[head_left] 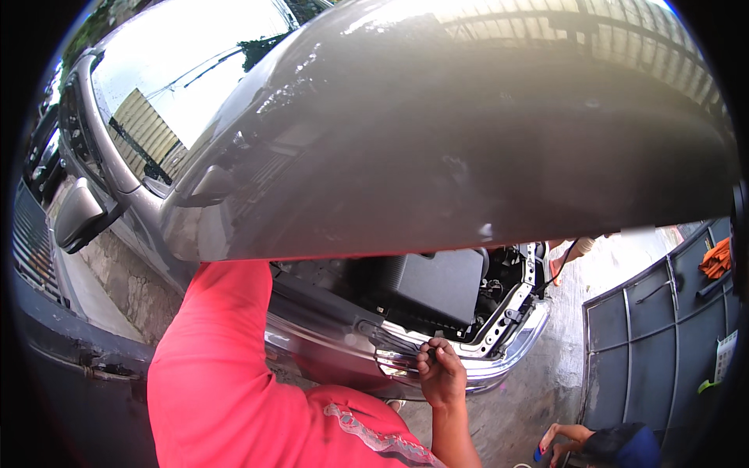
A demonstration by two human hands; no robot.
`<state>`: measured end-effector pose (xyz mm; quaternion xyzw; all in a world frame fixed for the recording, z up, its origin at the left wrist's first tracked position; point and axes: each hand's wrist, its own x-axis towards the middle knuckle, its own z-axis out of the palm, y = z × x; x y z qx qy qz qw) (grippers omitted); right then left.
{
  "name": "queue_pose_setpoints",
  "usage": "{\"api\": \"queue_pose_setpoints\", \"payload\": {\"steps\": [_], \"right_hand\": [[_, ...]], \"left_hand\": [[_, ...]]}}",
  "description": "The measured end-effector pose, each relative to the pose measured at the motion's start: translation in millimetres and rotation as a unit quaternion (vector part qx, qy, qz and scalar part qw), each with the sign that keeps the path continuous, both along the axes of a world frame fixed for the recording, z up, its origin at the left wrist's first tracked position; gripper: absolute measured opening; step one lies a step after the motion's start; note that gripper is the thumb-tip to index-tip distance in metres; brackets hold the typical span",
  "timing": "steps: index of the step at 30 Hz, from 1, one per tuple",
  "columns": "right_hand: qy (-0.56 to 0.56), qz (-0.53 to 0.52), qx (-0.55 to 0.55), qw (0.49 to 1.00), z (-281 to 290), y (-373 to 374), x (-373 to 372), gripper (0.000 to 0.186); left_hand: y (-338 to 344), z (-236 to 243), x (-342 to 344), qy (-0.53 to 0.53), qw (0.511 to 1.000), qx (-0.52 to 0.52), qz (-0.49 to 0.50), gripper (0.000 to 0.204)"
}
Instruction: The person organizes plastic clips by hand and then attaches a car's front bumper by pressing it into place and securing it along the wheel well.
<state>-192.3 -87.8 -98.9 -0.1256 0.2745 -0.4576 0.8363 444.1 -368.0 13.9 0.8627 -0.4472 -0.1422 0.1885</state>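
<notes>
Apparently the engine bay (pixel 494 335) is being worked on: left hand hidden beneath the raised hood (pixel 468 148), right hand (pixel 443 373) curled near the headlight (pixel 392 342), grip unclear from here. Next likely needs careful reaching.

Left arm (pixel 230 312): red sleeve (pixel 211 359), raised and reaching forward, cut off from sight at its far end; left hand hidden, pose unreadable. Red-clad torso (pixel 226 413) leaning in at lower left. Right forearm (pixel 454 437): bare, up from the lower edge, tilted slightly left, wrist (pixel 449 407) roughly straight. Right hand (pixel 443 378) raised, palm side partly toward camera. Fingers (pixel 424 366) curled, bunched near thumb (pixel 450 355); whether the tips meet or pinch, too small to tell.
</notes>
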Motion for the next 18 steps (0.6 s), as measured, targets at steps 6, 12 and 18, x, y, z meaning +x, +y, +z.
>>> {"api": "queue_pose_setpoints", "payload": {"steps": [6, 12, 18], "right_hand": [[-0.004, -0.014, 0.004, 1.000, -8, 2, -5, 0.025], [-0.020, -0.006, -0.005, 1.000, -3, -4, -2, 0.022], [-0.019, -0.004, -0.006, 1.000, 1, -8, 3, 0.022]], "left_hand": [[-3, 7, 8, 0.084, 0.996, -0.024, -0.005, 0.025], [1, 12, 21, 0.242, 0.969, -0.044, -0.005, 0.025], [7, 11, 37, 0.333, 0.941, -0.064, -0.005, 0.024]]}}
